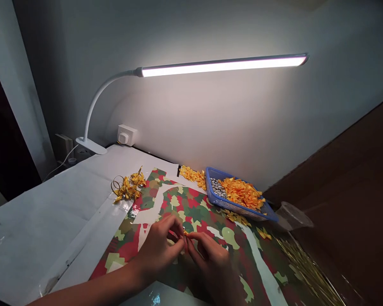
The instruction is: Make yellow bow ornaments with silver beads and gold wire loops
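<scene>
My left hand (162,244) and my right hand (210,253) meet over the patterned paper, fingertips pinched together. Between them is a small yellow ribbon bow (185,233), mostly hidden by the fingers, with a tiny shiny bit beside it. Both hands are closed on it. To the left lies a pile of gold bows on thin gold ties (127,187). Beyond the right hand stands a blue basket (210,196) holding small silver bells (217,188) and many orange-yellow ribbon bows (242,193).
Loose yellow bows (193,175) lie by the wall, with more bows (236,217) before the basket. Long gold ties (309,270) lie at the right near a clear plastic cup (295,216). A lit lamp (223,66) reaches overhead, its base (92,145) on the white-covered table (44,221).
</scene>
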The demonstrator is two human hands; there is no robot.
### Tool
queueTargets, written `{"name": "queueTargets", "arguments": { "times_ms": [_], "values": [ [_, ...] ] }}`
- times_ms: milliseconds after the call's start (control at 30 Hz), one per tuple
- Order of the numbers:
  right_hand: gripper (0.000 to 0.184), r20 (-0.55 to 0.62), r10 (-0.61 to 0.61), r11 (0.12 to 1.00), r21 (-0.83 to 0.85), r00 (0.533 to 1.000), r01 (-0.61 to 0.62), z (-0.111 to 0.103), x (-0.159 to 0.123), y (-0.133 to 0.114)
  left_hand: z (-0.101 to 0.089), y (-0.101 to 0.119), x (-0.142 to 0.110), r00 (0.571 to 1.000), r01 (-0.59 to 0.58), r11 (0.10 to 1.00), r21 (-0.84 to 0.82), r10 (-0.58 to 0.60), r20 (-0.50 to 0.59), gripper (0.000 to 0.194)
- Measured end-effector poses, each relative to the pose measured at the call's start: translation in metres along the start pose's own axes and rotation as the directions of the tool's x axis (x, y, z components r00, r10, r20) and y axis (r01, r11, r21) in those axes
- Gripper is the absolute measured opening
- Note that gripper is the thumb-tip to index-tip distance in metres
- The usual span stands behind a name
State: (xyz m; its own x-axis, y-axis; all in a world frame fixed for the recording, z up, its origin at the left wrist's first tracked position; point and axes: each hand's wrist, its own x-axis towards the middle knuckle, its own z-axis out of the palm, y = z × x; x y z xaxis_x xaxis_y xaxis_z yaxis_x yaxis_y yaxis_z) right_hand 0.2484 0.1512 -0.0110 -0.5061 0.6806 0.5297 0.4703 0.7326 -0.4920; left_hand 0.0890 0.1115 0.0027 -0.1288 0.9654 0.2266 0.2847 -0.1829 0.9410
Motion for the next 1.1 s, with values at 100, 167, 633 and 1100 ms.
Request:
{"name": "queueTargets", "arguments": {
  "times_ms": [100,167,633,1100],
  "values": [
    [0.022,0.001,0.017,1.000,-0.009,1.000,-0.017,0.0005,-0.0018,0.0011,0.0005,0.0008,-0.0006,1.000,-0.005,1.000,-0.001,0.005,0.009,0.007],
    [0.022,0.005,0.030,0.999,-0.020,1.000,-0.030,0.0009,-0.0028,0.0015,0.0011,0.0005,-0.0009,1.000,-0.008,1.000,-0.005,0.008,0.015,0.007],
    [0.022,0.029,0.051,0.998,-0.025,0.998,-0.050,0.0020,-0.0037,0.0014,0.0022,-0.0004,-0.0003,0.999,-0.004,1.000,-0.012,0.005,0.032,0.007],
    [0.024,0.007,0.021,1.000,-0.004,1.000,-0.021,-0.0005,-0.0020,-0.0008,-0.0007,0.0053,-0.0002,0.999,0.028,1.000,-0.015,-0.027,0.043,0.006]
  ]
}}
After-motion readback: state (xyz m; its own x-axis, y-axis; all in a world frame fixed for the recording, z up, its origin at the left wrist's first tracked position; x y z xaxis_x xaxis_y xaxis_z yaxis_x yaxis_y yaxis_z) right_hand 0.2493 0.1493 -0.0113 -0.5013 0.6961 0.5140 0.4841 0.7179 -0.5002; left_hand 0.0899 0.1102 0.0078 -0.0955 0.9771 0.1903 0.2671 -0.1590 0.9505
